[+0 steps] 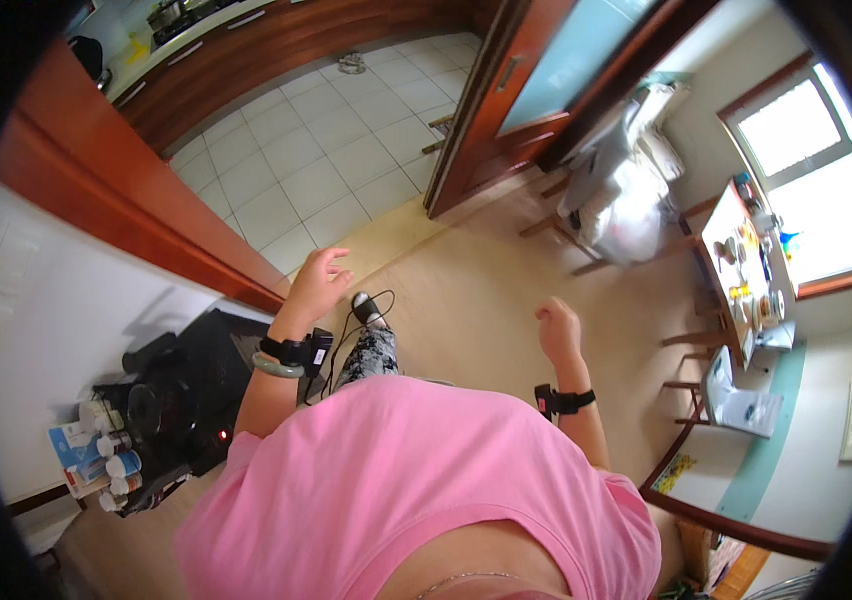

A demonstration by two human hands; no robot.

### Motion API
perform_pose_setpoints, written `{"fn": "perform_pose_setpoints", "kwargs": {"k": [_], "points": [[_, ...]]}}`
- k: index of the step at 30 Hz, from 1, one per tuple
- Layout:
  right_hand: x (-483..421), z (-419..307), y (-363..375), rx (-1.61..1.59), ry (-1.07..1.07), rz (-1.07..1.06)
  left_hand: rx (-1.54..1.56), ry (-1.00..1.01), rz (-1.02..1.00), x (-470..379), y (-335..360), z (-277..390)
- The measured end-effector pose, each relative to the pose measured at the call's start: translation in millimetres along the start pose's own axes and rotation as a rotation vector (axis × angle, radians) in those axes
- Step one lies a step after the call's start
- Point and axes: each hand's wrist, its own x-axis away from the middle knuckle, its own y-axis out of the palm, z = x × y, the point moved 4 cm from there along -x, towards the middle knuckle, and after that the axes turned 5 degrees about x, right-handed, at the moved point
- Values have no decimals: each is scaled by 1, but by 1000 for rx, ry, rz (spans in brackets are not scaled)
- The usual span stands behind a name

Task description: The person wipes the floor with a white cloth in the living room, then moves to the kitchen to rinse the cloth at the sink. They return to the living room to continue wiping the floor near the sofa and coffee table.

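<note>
My left hand [318, 283] hangs in the air near the edge of a wooden door frame, its fingers apart and nothing in it. A black strap with a small device [317, 351] and a pale green bangle [276, 365] circle that wrist. Out over the wood-coloured floor, my right hand [559, 328] has its fingers curled in; I see nothing in it. Its wrist bears another black strap with a device [543, 401]. A thin black cable [341, 337] loops beside my leg, above a shoe [366, 306].
A sliding door with a glass pane [568, 60] stands by a white-tiled kitchen floor [321, 150]. At left are a black appliance [163, 405] and several bottles [123, 464]. At right are a chair [579, 244] with plastic-covered things and a dining table [720, 259] with dishes.
</note>
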Motion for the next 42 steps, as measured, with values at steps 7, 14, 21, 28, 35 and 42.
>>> {"fn": "perform_pose_setpoints", "kwargs": {"k": [7,14,21,28,35,42], "points": [[-173,-80,89,5,-326,-181,144,-59,85,-117,-53,-24],[-310,-128,150,-253,-271,-280,46,-34,165,-201,-114,-23],[-446,-194,221,-375,-349,-400,34,-132,342,-261,-176,-52],[-634,-248,272,-575,-445,-243,-209,-189,612,-334,-266,-99],[-751,-214,288,-463,-430,-287,-274,-381,607,-436,-302,-137],[-852,-86,283,-428,-161,-135,-338,-213,316,-651,-293,-128]]}}
